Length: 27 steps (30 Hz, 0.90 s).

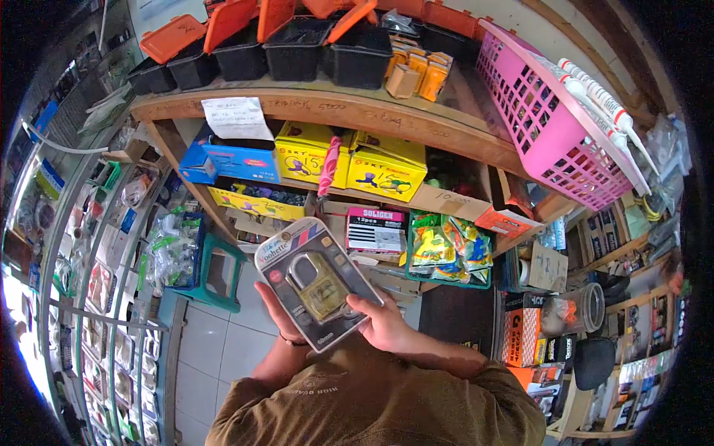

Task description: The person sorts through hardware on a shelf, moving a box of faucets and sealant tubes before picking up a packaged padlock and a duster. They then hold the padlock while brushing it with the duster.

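A padlock pack (pixel 318 285) with a brass-coloured padlock under clear plastic on a dark card is held up in front of my chest, tilted to the left. My left hand (pixel 280 318) supports its lower left edge, with the fingers partly behind the card. At the lower right edge, my right hand (pixel 379 320) grips the pack with the thumb on its front. The other fingers of my right hand are hidden behind the card.
A wooden shelf (pixel 320 105) holds black bins (pixel 300 58), a pink basket (pixel 550 119) and yellow boxes (pixel 387 167). A green tray (pixel 449 249) of packets lies below. A green stool (pixel 223 275) stands at left, near hanging goods (pixel 97 297). More shelves are at right.
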Available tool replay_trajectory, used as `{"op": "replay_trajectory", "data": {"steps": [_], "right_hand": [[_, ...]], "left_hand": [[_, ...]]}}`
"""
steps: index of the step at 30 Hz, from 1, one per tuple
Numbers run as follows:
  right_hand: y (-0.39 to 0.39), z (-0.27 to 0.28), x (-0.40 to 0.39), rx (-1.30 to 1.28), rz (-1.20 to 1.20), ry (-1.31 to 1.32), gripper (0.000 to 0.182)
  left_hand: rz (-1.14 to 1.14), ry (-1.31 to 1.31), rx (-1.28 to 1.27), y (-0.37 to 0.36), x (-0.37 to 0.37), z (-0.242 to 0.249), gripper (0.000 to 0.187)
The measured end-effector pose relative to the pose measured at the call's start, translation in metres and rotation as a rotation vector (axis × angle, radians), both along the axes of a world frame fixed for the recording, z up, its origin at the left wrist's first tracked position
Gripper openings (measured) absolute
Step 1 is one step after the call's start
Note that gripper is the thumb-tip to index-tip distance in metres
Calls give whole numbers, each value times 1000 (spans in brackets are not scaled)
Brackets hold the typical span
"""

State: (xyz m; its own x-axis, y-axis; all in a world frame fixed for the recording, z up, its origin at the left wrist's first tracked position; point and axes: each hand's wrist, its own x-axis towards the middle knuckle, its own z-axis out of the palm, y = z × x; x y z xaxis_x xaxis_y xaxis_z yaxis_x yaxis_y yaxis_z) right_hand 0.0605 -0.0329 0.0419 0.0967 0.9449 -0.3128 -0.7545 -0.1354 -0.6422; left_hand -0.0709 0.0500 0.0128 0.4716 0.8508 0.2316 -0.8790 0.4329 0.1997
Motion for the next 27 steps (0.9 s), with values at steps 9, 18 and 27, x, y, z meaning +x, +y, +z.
{"op": "replay_trajectory", "data": {"steps": [9,18,27], "right_hand": [[-11,14,34,-112,510,-296,50],[-26,17,94,36,473,-713,38],[-33,-8,183,-106,-223,-1320,25]], "left_hand": [[-84,117,-146,-13,22,30,89],[-286,-56,-127,-15,20,38,103],[-258,-57,-197,-15,2,27,89]]}}
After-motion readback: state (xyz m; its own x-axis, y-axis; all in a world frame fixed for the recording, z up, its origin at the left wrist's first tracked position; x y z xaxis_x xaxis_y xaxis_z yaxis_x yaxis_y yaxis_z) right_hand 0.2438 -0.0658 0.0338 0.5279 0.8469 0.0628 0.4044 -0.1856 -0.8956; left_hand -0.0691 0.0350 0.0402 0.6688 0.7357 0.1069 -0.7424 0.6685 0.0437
